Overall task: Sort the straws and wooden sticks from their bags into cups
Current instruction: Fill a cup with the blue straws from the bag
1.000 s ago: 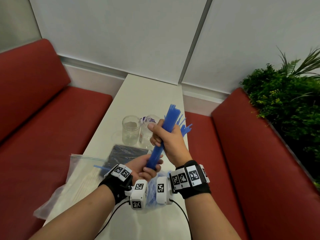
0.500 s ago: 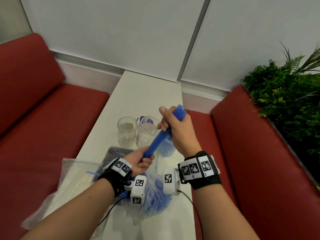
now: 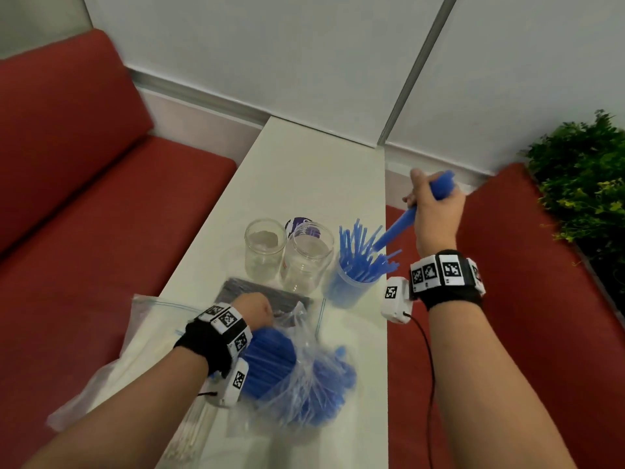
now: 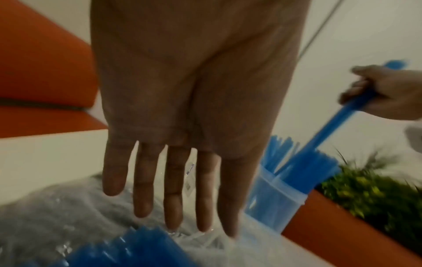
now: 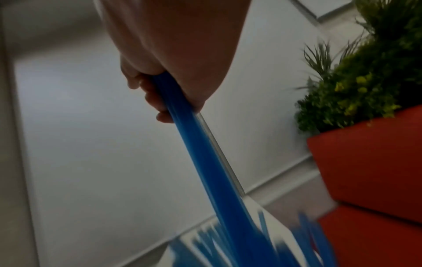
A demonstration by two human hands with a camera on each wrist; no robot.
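My right hand point(image 3: 431, 204) grips a bundle of blue straws point(image 3: 400, 226) in its fist, tilted so the lower ends point into a clear cup point(image 3: 348, 292) that holds several blue straws. The right wrist view shows the same bundle point(image 5: 205, 153) running from my fist down towards that cup. My left hand point(image 3: 252, 308) hovers with straight fingers point(image 4: 173, 189) over the clear bag of blue straws point(image 3: 297, 370) on the white table point(image 3: 314, 184). Two empty clear cups point(image 3: 265, 252) point(image 3: 309, 262) stand left of the filled one.
A dark flat bag point(image 3: 267, 296) lies behind the straw bag. A zip bag of pale wooden sticks point(image 3: 142, 360) hangs over the table's left edge. Red bench seats point(image 3: 101, 248) flank the narrow table. A green plant point(image 3: 581, 184) stands at right.
My right hand has carried the straw bundle right and away, over the filled cup. My left hand let go of the bundle's lower end and dropped onto the straw bag with fingers straight.
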